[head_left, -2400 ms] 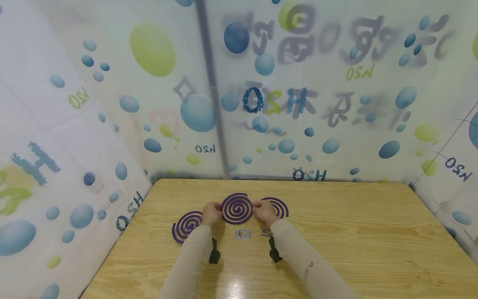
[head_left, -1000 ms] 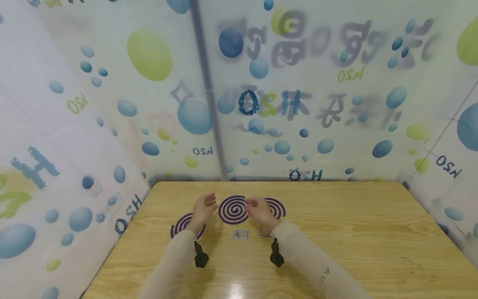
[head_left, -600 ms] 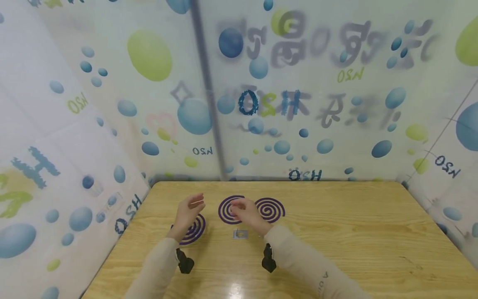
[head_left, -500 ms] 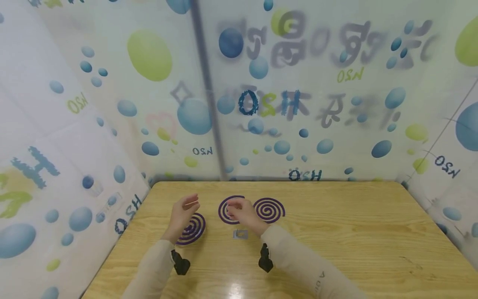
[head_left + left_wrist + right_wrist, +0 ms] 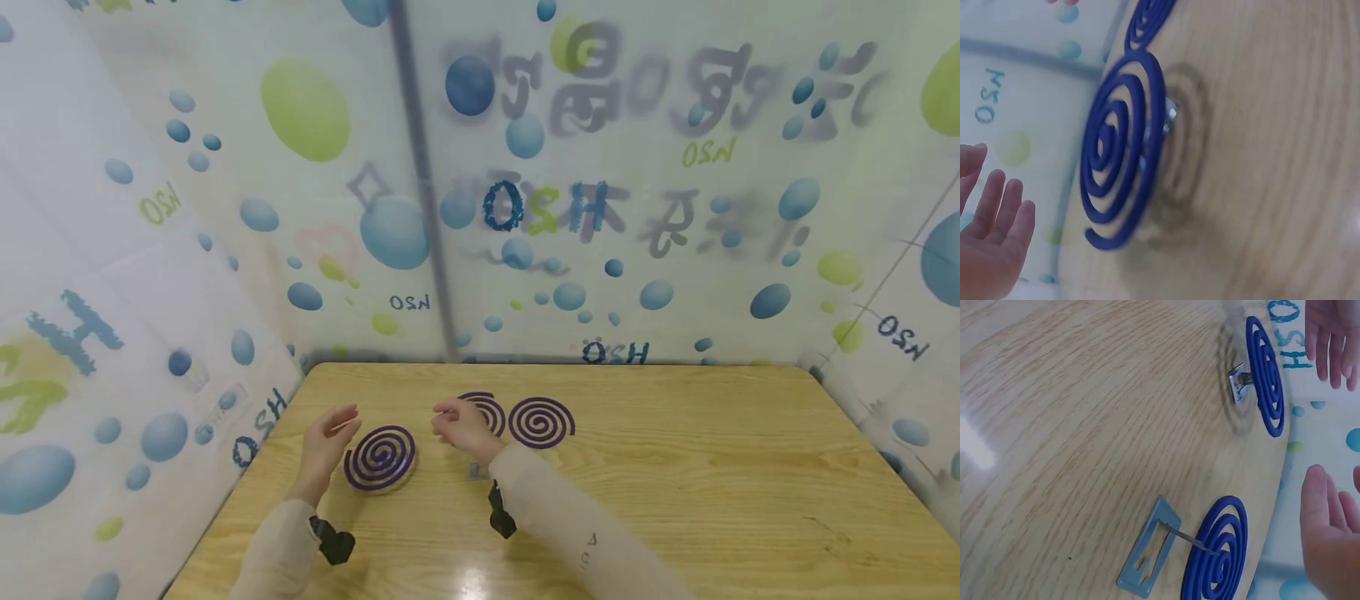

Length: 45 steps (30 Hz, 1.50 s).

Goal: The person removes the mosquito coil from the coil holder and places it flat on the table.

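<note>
Three dark purple mosquito coils are on the table. The left coil (image 5: 381, 457) sits raised on a small metal stand (image 5: 1238, 384), its shadow on the wood. The middle coil (image 5: 495, 417) and the right coil (image 5: 542, 422) lie flat farther back. My left hand (image 5: 324, 450) hovers just left of the raised coil, fingers spread loosely, holding nothing. My right hand (image 5: 465, 429) hangs over the left part of the middle coil and hides some of it, fingers relaxed with nothing in them. Below it, a grey metal stand (image 5: 1147, 550) with an upright prong lies near the middle coil.
The wooden table (image 5: 712, 483) ends at a wall curtain (image 5: 675, 250) with blue and green dots and lettering. A dark wrist camera (image 5: 333, 542) sits on the left wrist and another camera (image 5: 502, 512) on the right. My right sleeve (image 5: 570, 508) covers part of the table.
Both hands held the middle coil's edges; they have let go, and it lies on the table. Both hands have moved left, uncovering the left and right coils. My right arm now hides another stand.
</note>
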Motion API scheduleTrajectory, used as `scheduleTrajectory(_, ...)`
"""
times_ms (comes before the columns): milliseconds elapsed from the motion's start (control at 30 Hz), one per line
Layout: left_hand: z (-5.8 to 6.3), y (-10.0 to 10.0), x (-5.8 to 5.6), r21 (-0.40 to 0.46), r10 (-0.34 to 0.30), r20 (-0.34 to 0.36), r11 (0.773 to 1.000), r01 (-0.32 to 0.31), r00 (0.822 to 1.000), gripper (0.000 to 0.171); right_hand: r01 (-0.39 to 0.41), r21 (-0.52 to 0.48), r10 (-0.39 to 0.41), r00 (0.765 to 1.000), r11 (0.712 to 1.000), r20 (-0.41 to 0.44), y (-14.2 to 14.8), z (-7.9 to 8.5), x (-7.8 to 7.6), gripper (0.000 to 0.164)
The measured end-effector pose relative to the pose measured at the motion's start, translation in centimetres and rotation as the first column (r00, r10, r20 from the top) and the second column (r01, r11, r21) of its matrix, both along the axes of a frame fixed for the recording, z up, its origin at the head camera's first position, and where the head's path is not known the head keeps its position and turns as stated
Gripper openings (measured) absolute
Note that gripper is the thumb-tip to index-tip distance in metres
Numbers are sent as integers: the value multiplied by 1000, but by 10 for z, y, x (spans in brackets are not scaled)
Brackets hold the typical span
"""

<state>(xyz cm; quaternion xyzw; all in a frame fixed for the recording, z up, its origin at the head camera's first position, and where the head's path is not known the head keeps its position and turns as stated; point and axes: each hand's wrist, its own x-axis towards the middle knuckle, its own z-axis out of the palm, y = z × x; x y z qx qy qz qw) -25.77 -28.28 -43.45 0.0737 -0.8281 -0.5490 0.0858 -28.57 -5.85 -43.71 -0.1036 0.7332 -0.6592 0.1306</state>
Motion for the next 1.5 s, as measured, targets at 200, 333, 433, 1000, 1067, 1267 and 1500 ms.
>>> scheduleTrajectory(200,-22,-14,5,-6,43,65,999,-43,997,37,-38,9,38,998,999,56,-7,-4,-1,35)
scheduleTrajectory(333,-33,-17,8,-4,57,108,998,-57,993,38,-63,51,62,998,997,19,-14,-30,-16,36)
scheduleTrajectory(433,-36,-19,11,19,60,129,998,-63,990,39,-77,90,78,997,993,-5,-24,-67,-36,37)
scheduleTrajectory(1000,-48,-22,18,133,40,175,989,-63,984,43,-141,82,137,989,987,57,-26,-42,5,41)
scheduleTrajectory(1067,-50,-23,19,130,36,165,990,-58,986,43,-148,87,148,989,985,0,-33,-69,-9,43)
scheduleTrajectory(1267,-54,-23,20,138,38,158,989,-60,987,41,-203,25,204,976,979,-71,-55,-163,-62,45)
scheduleTrajectory(1500,-54,-22,18,141,37,144,988,-58,989,40,-161,31,159,985,986,64,-38,-55,-1,43)
